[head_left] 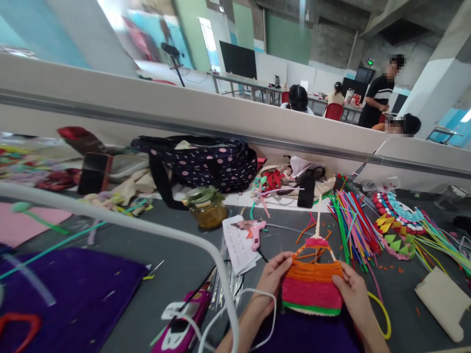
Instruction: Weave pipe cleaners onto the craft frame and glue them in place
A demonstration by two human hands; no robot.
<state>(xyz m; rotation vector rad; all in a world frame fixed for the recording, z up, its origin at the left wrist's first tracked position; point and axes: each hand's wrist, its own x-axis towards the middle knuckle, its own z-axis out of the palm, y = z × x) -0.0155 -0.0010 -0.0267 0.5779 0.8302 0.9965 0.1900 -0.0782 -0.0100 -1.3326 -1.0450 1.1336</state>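
Both my hands hold a small woven piece (312, 289) with orange, pink and green bands, wound on pale sticks that fan out from a stem. My left hand (274, 274) grips its left edge, thumb on the orange band. My right hand (353, 291) grips its right edge. The piece hovers over a purple cloth (305, 336) near the table's front edge. A yellow pipe cleaner (384, 318) curls out below my right hand.
A pink glue gun (254, 231) lies on paper behind my left hand, near a glass jar (206, 208) and a dotted bag (206, 164). Coloured pipe cleaners (353, 225) and a beaded craft (397, 220) lie right. People sit beyond the partition (221, 120).
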